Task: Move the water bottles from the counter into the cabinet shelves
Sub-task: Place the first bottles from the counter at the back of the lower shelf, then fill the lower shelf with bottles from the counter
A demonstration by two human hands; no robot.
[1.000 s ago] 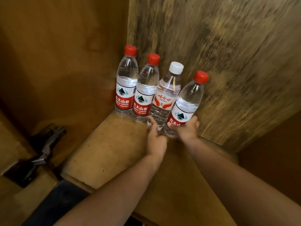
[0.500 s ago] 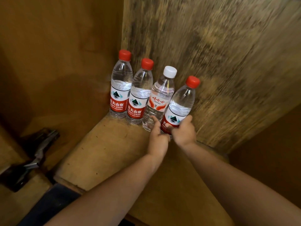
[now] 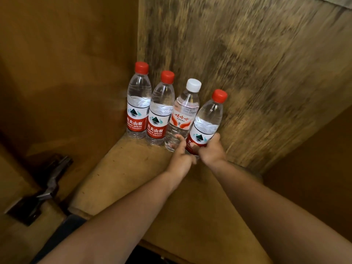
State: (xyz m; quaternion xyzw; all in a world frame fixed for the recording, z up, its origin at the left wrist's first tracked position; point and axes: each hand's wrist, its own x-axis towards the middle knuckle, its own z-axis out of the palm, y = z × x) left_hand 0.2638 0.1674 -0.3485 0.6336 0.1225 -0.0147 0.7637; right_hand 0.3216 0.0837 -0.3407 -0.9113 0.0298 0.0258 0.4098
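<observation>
Several clear water bottles stand in a row along the back wall of a wooden cabinet shelf point(image 3: 122, 174). Two red-capped bottles point(image 3: 137, 109) point(image 3: 160, 119) stand upright at the left. A white-capped bottle point(image 3: 183, 117) leans slightly beside them. The rightmost red-capped bottle point(image 3: 206, 122) tilts to the right. My right hand point(image 3: 211, 149) wraps its base from the right. My left hand point(image 3: 181, 155) presses fingers against the base of the white-capped bottle and touches the rightmost one.
A rough, stained wooden back panel point(image 3: 247, 73) rises behind the bottles. A smooth brown side wall point(image 3: 66, 63) closes the left. A dark metal hinge point(image 3: 47, 187) sits low at the left, by the shelf's front edge.
The bottles and my hands have stayed together; the view has shifted slightly. My right hand has closed more around the rightmost bottle's base.
</observation>
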